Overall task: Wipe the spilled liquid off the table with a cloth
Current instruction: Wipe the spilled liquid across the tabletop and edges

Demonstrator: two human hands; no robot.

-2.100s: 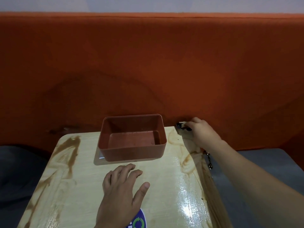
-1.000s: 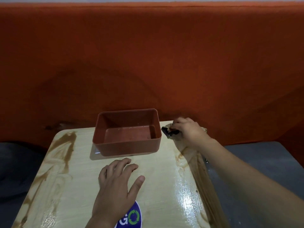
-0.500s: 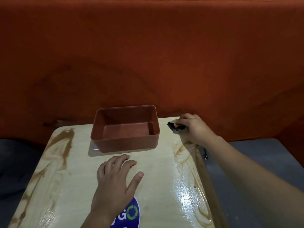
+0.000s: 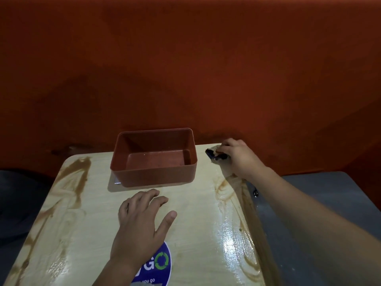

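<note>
Nearest the viewer, a round blue sticker with white and green lettering (image 4: 156,265) is partly covered by the wrist of the left hand (image 4: 142,219), which is laid flat on the pale, glossy wooden table (image 4: 191,205) with fingers spread and nothing held. To the right of that hand, a shiny wet band with brown swirls of spilled liquid (image 4: 237,230) is seen along the table's right edge; to its left, longer brown streaks (image 4: 72,182) remain down the other side. Just beyond the left fingertips, an empty reddish-brown rectangular plastic tub (image 4: 153,157) is set on the table. At the far right corner, the right hand (image 4: 239,157) is curled around a small crumpled beige cloth with a dark patch (image 4: 216,154), which is pressed against the table between that hand and the tub. The cloth is judged to be soft, limp and light, probably damp and somewhat slick where soaked, so it is best bunched under the palm and gripped from above, with fingers wrapped over its folds, to keep it from sliding out during strokes. Behind everything, an orange upholstered backrest (image 4: 185,69) fills the view.
</note>
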